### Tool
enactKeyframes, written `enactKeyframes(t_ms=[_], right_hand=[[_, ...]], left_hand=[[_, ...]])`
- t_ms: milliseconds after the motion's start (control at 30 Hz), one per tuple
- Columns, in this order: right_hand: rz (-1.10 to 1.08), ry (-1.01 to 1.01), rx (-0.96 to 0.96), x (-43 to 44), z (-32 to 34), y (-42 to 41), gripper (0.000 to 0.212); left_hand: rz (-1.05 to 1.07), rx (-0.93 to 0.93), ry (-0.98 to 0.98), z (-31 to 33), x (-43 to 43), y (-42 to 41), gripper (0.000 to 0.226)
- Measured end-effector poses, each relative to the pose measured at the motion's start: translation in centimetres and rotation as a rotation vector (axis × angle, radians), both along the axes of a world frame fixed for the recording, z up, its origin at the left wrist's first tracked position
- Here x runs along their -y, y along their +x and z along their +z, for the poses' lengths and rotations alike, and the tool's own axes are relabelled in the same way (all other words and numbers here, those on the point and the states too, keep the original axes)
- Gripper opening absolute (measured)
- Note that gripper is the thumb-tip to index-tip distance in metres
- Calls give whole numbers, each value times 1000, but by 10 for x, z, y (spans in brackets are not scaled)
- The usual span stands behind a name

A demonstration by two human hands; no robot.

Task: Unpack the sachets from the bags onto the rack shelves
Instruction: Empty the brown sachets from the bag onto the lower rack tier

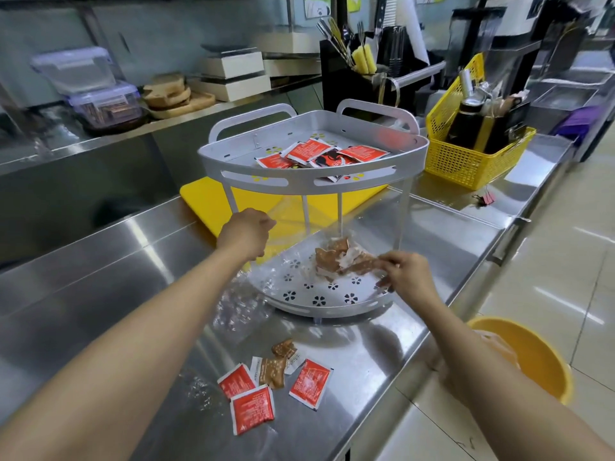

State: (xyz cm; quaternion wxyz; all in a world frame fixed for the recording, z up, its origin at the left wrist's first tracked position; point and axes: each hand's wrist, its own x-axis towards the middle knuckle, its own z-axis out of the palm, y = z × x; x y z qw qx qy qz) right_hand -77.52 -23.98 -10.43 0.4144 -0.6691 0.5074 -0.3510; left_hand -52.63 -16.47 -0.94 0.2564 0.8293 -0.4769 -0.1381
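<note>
A grey two-tier corner rack (309,179) stands on the steel counter. Its top shelf holds several red sachets (312,154). On the lower shelf (319,296) lies a pile of brown sachets (336,257) inside a clear plastic bag (293,234). My left hand (246,234) is closed on the bag's upper left edge, beside the rack. My right hand (406,274) pinches the bag's right side by the brown sachets. Loose red sachets (253,407) and brown sachets (276,367) lie on the counter nearer me, beside another crumpled clear bag (239,311).
A yellow cutting board (213,201) lies behind the rack. A yellow basket (472,154) with bottles stands at the right. A yellow bucket (529,354) sits on the floor past the counter edge. Containers and wooden boards line the back shelf.
</note>
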Motion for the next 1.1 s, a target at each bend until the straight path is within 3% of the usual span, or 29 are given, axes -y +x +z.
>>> enactKeyframes(t_ms=[100,167,267,400,467,533,600,733,800,900,1000,1033,1100], right_hand=[[-76,-124,135,13,22,-3,12],[-97,-263,148,17,34,-5,16],[-61,-402,65,16,46,-4,14],[114,-311,-221,14,47,-1,10],[208,-343,-301,14,46,0,10],[239,-393,-283,14,50,0,9],[261,-403,-245,17,53,-1,8],[345,-294,-248,17,54,-1,11],[364,-204,-248,12,55,1,10],[425,26,-183,4,56,-1,6],[575,167,-199,-5,52,-6,8],[608,186,-245,-8,50,-5,8],[660,161,-380,-13,48,0,10]], left_hand=[[63,-318,-193,-9,2,3,23],[77,-377,-235,-17,2,6,23],[89,-335,-162,-28,2,11,20],[111,-393,146,-40,-6,16,13],[106,-313,208,-41,-9,20,32],[48,-65,224,-39,-8,22,59],[-14,202,101,-36,-9,18,68],[-112,410,-195,-26,-15,-4,58],[-186,466,-46,-24,-17,-7,27],[-291,275,281,-31,-24,-7,19],[-51,-168,37,-31,-29,-8,25],[44,-215,-63,-26,-28,-10,35],[130,-75,-153,-14,-23,-15,52]])
